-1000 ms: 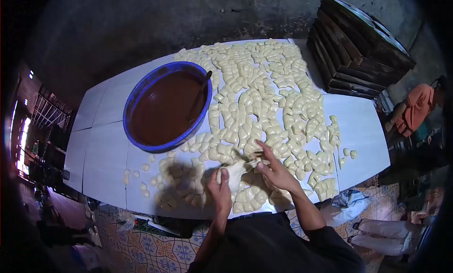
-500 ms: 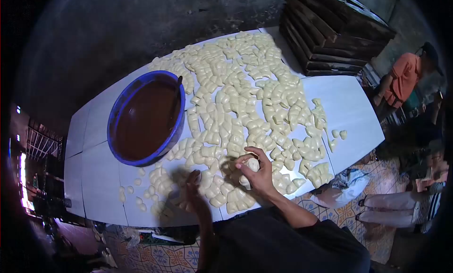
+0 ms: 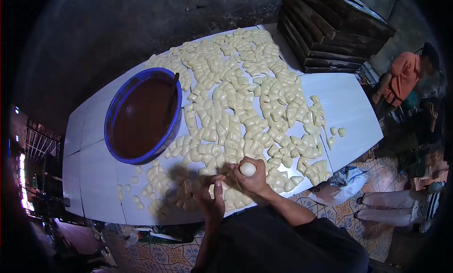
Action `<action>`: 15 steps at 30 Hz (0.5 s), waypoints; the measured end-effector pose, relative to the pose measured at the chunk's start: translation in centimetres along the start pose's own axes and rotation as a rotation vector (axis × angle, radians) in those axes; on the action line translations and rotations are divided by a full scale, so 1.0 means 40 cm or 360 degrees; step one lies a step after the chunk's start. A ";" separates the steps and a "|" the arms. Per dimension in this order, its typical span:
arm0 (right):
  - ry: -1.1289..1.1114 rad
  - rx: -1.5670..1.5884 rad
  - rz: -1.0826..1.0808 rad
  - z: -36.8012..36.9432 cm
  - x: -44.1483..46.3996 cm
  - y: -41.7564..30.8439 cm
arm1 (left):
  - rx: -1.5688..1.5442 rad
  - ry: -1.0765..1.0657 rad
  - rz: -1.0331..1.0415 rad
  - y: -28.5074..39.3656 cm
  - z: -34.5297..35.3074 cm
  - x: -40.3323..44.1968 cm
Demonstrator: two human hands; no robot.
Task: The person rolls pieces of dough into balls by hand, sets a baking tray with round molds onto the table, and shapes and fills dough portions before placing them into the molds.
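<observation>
My right hand [image 3: 255, 182] is closed around a smooth, pale dough ball [image 3: 247, 169], whose rounded top shows between thumb and fingers. Just left of it, my left hand [image 3: 212, 202] hovers over the near part of the table, thumb raised and apart from the fingers, with nothing visible in it. The fingers of that hand are partly in shadow. Beneath and beyond both hands, many pale, glossy dough pieces [image 3: 226, 101] lie crowded together, some joined in strips. A few loose small pieces [image 3: 140, 201] sit toward the left.
A blue basin [image 3: 109, 113] of brown filling, with a dark-handled utensil [image 3: 174, 91] in it, stands left on the white table [image 3: 337, 96]. Dark stacked trays [image 3: 325, 32] rise at the back right. A white sack [image 3: 342, 183] and other people [image 3: 401, 79] are on the right.
My right hand has turned and closed more around the dough ball. My left hand has moved right, nearer to it. The view has shifted slightly.
</observation>
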State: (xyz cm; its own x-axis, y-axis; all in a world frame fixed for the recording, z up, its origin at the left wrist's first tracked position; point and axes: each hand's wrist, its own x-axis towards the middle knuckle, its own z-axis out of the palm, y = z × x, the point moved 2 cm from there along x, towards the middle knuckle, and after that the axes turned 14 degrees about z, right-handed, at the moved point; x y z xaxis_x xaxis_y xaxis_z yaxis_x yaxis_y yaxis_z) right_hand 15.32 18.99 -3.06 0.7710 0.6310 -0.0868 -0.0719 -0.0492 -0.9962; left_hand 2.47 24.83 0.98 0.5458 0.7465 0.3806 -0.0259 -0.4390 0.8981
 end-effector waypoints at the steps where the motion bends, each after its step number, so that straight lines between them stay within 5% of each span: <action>1: -0.0038 -0.0057 -0.0029 -0.006 -0.003 -0.014 | 0.0028 -0.0021 0.0034 0.005 0.002 0.000; 4: -0.0216 -0.0258 0.0093 -0.009 0.005 -0.045 | 0.0109 -0.0141 0.0169 0.006 0.004 0.004; 10: -0.0156 -0.0184 -0.0335 -0.014 0.022 -0.066 | -0.0043 -0.0039 0.0019 -0.016 0.000 -0.005; 12: -0.0539 0.0030 -0.0147 -0.017 0.026 -0.044 | -0.0074 -0.0034 0.0014 -0.027 0.000 -0.008; 15: -0.0370 -0.0158 -0.0082 -0.009 0.010 -0.050 | -0.0083 -0.0042 -0.0017 -0.027 -0.001 -0.014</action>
State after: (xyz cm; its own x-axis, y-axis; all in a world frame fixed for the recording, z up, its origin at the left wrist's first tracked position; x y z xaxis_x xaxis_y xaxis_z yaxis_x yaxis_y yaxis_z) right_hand 16.00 19.05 -1.10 0.6051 0.7950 -0.0431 0.0351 -0.0807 -0.9961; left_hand 2.17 24.92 -0.18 0.5682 0.7373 0.3655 -0.0631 -0.4038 0.9127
